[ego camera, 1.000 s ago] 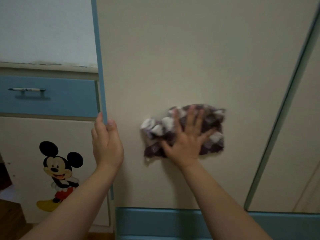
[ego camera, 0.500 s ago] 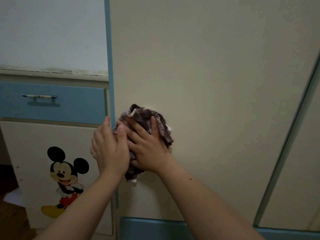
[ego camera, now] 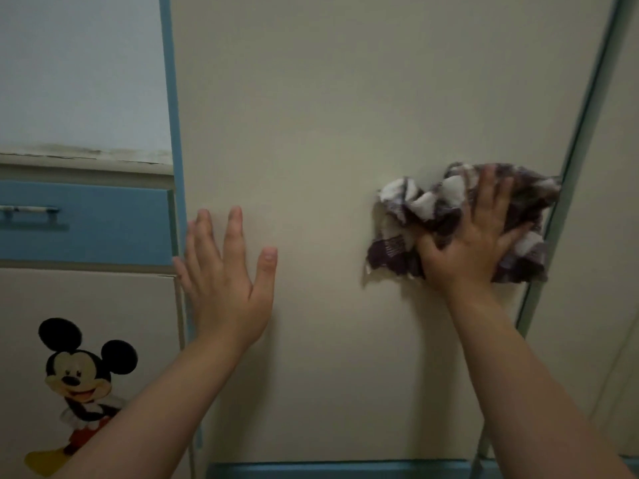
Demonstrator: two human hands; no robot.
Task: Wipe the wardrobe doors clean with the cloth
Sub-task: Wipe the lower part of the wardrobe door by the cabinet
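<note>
A cream wardrobe door (ego camera: 345, 115) with blue edging fills the middle of the view. My right hand (ego camera: 477, 243) presses a crumpled purple-and-white checked cloth (ego camera: 425, 205) flat against the door near its right edge. My left hand (ego camera: 224, 271) lies flat on the door close to its left blue edge, fingers spread, holding nothing. Part of the cloth is hidden under my right palm.
Left of the door is a blue drawer (ego camera: 103, 223) with a bar handle (ego camera: 27, 210), and below it a cream panel with a Mickey Mouse sticker (ego camera: 79, 385). A second cream door (ego camera: 605, 271) adjoins on the right. A blue plinth (ego camera: 339, 470) runs along the bottom.
My right hand has swept the cloth from the door's left edge across to its right edge. My left hand has let go of the door's edge and now lies flat on the panel.
</note>
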